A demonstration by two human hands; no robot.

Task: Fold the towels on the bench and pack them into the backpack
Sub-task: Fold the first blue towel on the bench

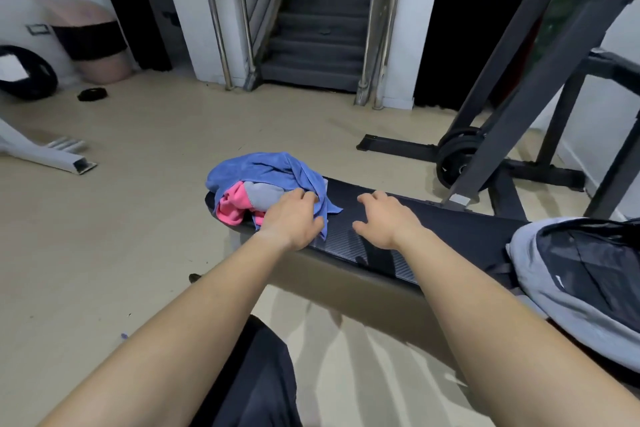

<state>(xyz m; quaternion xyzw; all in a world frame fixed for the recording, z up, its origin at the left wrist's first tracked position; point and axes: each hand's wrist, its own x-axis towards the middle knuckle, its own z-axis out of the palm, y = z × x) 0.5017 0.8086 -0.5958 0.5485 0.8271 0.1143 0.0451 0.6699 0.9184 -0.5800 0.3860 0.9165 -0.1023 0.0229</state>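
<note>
A crumpled heap of towels lies on the left end of the black bench [450,229]: a blue towel [256,170] on top, a pink one [232,204] and a grey one [259,196] under it. My left hand [294,218] rests on the heap's near right side, its fingers curled into the blue cloth. Over the bare bench just right of the heap, my right hand [384,218] hovers with fingers loosely spread and holds nothing. The grey and black backpack [585,277] lies on the bench's right end.
A black weight rack [526,107] with weight plates [457,159] stands behind the bench on the right. Stairs [322,28] with steel rails rise at the back. A white frame [45,152] and a pink bin [93,42] are on the floor at left.
</note>
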